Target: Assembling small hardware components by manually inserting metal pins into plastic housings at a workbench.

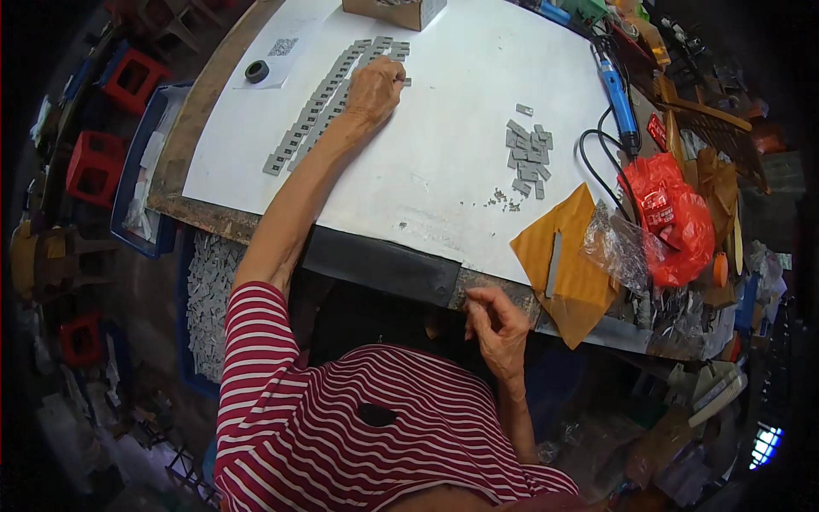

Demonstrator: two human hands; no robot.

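Note:
On the white sheet covering the table, small flat grey rectangular pieces [310, 118] lie in long slanting rows. My left hand [374, 92] reaches over the far part of these rows, fingers closed at a grey piece [407, 82] whose end shows beside the fingertips. By the table's front edge is my right hand [499, 331], its fingers curled in and thumb close to them; what they hold, if anything, cannot be made out. A loose pile of similar grey pieces [529, 155] lies on the right side of the sheet, with tiny metal bits [505, 201] scattered just nearer.
A blue electric screwdriver [616, 92] with a black cable stands at the right. Near it are a red plastic bag [670, 218] and brown cardboard [559, 256]. A cardboard box [397, 12] sits at the far edge, a black tape roll [256, 71] far left. A bin of grey parts [213, 299] is below left.

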